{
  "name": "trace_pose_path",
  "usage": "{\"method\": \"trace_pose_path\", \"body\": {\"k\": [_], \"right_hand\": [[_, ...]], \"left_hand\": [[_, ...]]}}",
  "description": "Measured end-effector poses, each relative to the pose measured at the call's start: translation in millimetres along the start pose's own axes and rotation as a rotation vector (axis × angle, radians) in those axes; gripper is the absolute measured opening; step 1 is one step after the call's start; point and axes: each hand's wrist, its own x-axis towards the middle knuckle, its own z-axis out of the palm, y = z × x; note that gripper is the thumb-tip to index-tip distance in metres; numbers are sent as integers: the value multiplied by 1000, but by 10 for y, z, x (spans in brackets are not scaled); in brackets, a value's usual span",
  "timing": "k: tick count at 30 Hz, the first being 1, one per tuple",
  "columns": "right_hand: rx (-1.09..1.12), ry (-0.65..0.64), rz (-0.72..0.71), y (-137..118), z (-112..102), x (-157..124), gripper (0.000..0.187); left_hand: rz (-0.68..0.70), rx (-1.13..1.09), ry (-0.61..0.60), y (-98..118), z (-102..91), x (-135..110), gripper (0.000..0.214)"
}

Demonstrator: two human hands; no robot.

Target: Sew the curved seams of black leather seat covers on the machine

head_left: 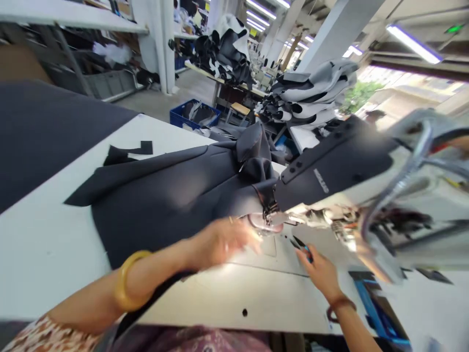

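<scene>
My right hand (319, 269) is closed around a small pair of thread snips (305, 249), its dark blades pointing up and left over the machine bed. Left of it, my left hand (223, 243) is in front of the needle area of a sewing machine (271, 220); its fingers are smeared by motion, so I cannot tell whether they hold anything. A large dark grey fabric piece (157, 205) is spread beyond my left forearm. Its bunched end rises beside the machine head, and part of it lies at the presser foot.
A white table (44, 249) extends left, with dark cloth (54, 122) over its far side. Small black scraps (128, 151) lie behind the fabric. A blue tray (381, 308) sits at the right. Beyond are a blue crate (194, 115) and piled cut pieces (311, 93).
</scene>
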Motion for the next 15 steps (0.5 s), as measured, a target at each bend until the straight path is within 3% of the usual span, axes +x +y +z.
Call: {"method": "trace_pose_path", "body": {"k": [1,2,3,6,8,11,15], "right_hand": [[44,-88,42,131,172,-213,43],[85,-162,76,250,342,-402,44],[125,-210,89,354,505,-565,46],[222,-191,31,560,913,-906,51],[253,-135,2,614,1104,-1016,55],[282,17,-11,615,1278,-1044,57],[312,224,-84,569,1349,-984,48]], "left_hand": [[131,166,-199,207,141,-293,28],[114,373,-224,339,268,-574,38],[-13,585,-119,396,370,-837,43],[-761,1007,291,215,469,-1444,74],[-1019,1081,345,-52,387,-1628,78],[-948,1051,179,-460,122,-1458,50],[-708,1018,77,-832,-392,-549,45]]}}
